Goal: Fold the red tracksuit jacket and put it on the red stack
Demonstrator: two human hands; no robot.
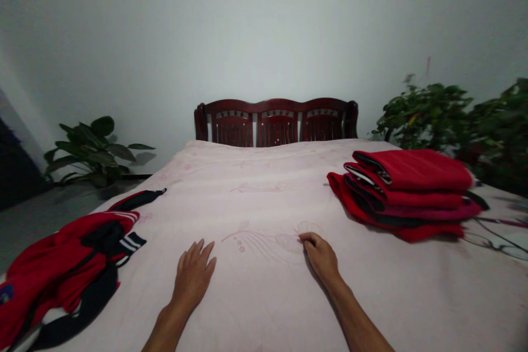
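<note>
The left hand is loose, with its back up and its fingers spread out. It is over the pink sheet, but I can't tell if it is pressing on it. The right hand has its fingers curled in, with the thumb close to the pointer finger. I can't tell if it is pinching a bit of the sheet. Between the two hands there is a flower drawing on the sheet.

To the left of the left hand, and apart from it, is a red and dark blue jacket. It lies all rumpled, and a dark cuff with white stripes points toward that hand.

To the right of the right hand, a bit farther off, is a pile of folded clothes. They are mostly red, with some pink and black, stacked on top of each other. Just past the pile are some thin, loopy things, too unclear to name.

Far ahead of both hands is a dark red wooden back with slats. A leafy plant is far off past the jacket, and bushy plants are behind the pile.
</note>
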